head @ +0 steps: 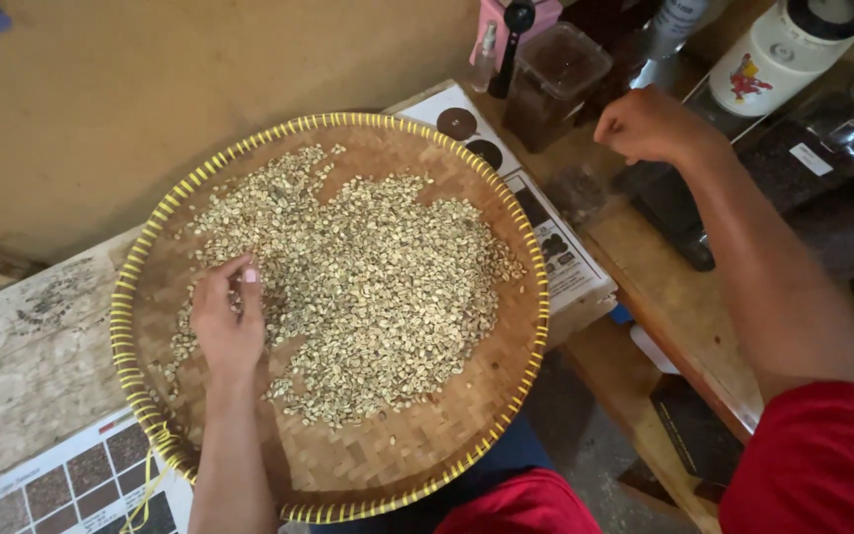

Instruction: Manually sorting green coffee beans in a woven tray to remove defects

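At the far left, a printed sheet of small brown sample photos (71, 485) lies on the rough wooden table (22, 346). Next to it, a round woven bamboo tray with a yellow-bound rim (417, 450) rests partly on the table and partly over my lap. It holds a loose spread of pale green unroasted coffee beans (368, 277). My left hand (227, 318) lies on the beans at the tray's left side, fingers loosely bent and a little apart, fingertips in the beans, gripping nothing I can see. The beans look light, hard and quick to roll, best pinched 1 at a time; the tray looks light and stiff, best held by its rim. Further right, a dark plastic container (554, 84) stands on the table. My right hand (649, 124) hovers beside it, curled into a closed fist; I cannot tell whether it holds anything.
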